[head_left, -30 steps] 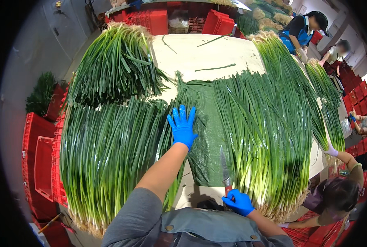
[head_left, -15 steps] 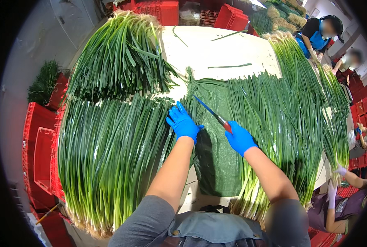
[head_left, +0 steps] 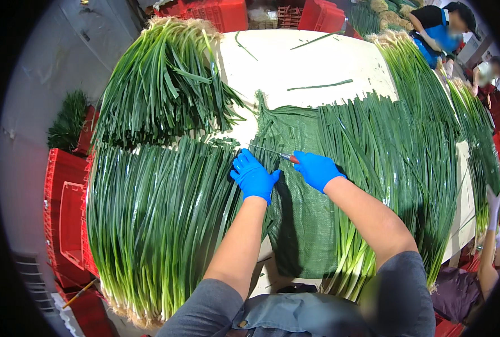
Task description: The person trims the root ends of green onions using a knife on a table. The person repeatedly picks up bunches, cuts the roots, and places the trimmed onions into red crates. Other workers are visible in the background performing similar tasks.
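Note:
My left hand (head_left: 254, 175), in a blue glove, lies with fingers stretched out on the leaf tops at the inner edge of a wide row of green garlic-like stalks (head_left: 160, 196). In my right hand (head_left: 317, 170), also blue-gloved, is a knife with a red handle and thin blade (head_left: 269, 149). The blade points left, level with the cut leaf ends just beyond my left fingertips. Beneath my right hand spreads a green woven cloth (head_left: 306, 241). To its right lies another thick row of the same stalks (head_left: 384, 163), pale ends toward me.
A heap of stalks (head_left: 165, 78), roots away from me, covers the table's far left. Loose leaves (head_left: 320, 85) lie on the pale tabletop (head_left: 278, 62). Red crates (head_left: 70, 224) stand along the left. Co-workers (head_left: 442, 33) are at the far right, and a gloved hand (head_left: 493, 205) shows nearer.
My right hand has brought the knife slightly left and turned its blade flatter, to the leaf tips by my left hand. My left hand stays on the row. The whole view has shifted slightly.

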The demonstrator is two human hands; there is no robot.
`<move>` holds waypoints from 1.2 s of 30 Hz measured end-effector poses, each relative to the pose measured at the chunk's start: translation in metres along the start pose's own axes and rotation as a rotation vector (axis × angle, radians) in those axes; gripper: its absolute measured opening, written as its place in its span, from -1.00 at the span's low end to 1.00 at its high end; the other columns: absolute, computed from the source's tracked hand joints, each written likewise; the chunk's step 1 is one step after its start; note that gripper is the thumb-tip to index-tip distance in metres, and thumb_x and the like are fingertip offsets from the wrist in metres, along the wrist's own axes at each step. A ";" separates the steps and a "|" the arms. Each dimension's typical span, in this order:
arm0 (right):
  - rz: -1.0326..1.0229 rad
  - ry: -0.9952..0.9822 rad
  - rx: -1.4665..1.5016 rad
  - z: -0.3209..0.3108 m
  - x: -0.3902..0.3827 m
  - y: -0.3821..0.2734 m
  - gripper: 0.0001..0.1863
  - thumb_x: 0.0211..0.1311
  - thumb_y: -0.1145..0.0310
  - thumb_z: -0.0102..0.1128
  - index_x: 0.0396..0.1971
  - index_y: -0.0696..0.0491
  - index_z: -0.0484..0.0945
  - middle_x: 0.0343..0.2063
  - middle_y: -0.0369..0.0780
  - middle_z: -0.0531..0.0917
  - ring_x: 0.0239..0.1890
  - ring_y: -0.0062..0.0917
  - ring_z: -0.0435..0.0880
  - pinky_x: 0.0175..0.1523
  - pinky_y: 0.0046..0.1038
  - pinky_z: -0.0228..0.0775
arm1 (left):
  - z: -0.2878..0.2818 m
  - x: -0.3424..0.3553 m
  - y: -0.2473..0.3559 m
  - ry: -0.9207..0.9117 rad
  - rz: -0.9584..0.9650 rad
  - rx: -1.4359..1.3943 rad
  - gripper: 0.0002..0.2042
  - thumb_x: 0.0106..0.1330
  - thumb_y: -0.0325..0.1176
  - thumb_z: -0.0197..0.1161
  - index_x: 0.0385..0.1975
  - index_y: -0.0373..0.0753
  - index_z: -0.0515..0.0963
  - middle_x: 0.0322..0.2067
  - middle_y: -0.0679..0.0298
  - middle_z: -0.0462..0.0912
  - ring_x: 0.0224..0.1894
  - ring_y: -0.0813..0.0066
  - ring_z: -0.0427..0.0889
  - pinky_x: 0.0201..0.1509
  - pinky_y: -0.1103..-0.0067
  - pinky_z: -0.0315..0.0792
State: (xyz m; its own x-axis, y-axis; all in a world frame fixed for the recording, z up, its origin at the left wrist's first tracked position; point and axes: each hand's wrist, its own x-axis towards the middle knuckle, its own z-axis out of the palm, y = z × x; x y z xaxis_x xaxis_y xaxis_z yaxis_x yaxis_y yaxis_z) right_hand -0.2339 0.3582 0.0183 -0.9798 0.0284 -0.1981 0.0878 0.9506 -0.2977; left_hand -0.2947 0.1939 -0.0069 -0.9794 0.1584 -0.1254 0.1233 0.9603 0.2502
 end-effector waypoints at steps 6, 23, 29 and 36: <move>-0.094 -0.041 0.020 0.000 0.008 0.010 -0.77 0.23 0.26 -0.10 -0.15 -0.01 0.35 -0.39 -0.05 0.58 -0.34 -0.14 0.58 -0.29 -0.17 0.40 | 0.004 0.001 0.001 0.027 0.017 0.045 0.11 -0.19 0.18 0.36 0.25 -0.41 -0.09 0.18 0.03 0.14 0.22 0.12 0.14 0.18 0.14 0.08; -0.127 -0.117 0.038 0.008 0.038 -0.013 -0.80 0.19 0.37 -0.11 -0.22 0.10 0.37 -0.35 0.02 0.58 -0.29 -0.07 0.59 -0.25 -0.15 0.42 | 0.015 0.004 0.000 0.061 0.032 0.104 0.00 -0.10 0.14 0.32 0.23 -0.37 -0.01 0.15 0.07 0.18 0.19 0.14 0.15 0.16 0.13 0.10; -0.016 -0.183 0.014 -0.004 -0.001 0.011 -0.79 0.24 0.35 -0.15 -0.17 0.07 0.37 -0.36 -0.01 0.58 -0.32 -0.11 0.60 -0.26 -0.16 0.42 | 0.015 0.001 -0.001 0.077 0.036 0.095 -0.04 -0.08 0.15 0.29 0.23 -0.34 0.02 0.15 0.07 0.18 0.18 0.13 0.16 0.16 0.12 0.10; 0.086 -0.175 -0.125 -0.011 -0.053 0.038 -0.79 0.25 0.35 -0.15 -0.15 0.03 0.36 -0.40 -0.04 0.57 -0.34 -0.15 0.60 -0.30 -0.18 0.43 | 0.013 0.003 -0.004 0.068 0.049 0.028 -0.11 -0.03 0.11 0.26 0.21 -0.31 0.05 0.14 0.06 0.20 0.19 0.11 0.16 0.15 0.11 0.10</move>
State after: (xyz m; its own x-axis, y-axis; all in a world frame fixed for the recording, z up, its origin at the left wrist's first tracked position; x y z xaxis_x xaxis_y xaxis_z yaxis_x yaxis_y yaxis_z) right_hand -0.1803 0.3967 0.0281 -0.9226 0.0675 -0.3799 0.1361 0.9782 -0.1567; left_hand -0.2966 0.1931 -0.0206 -0.9804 0.1909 -0.0482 0.1753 0.9580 0.2270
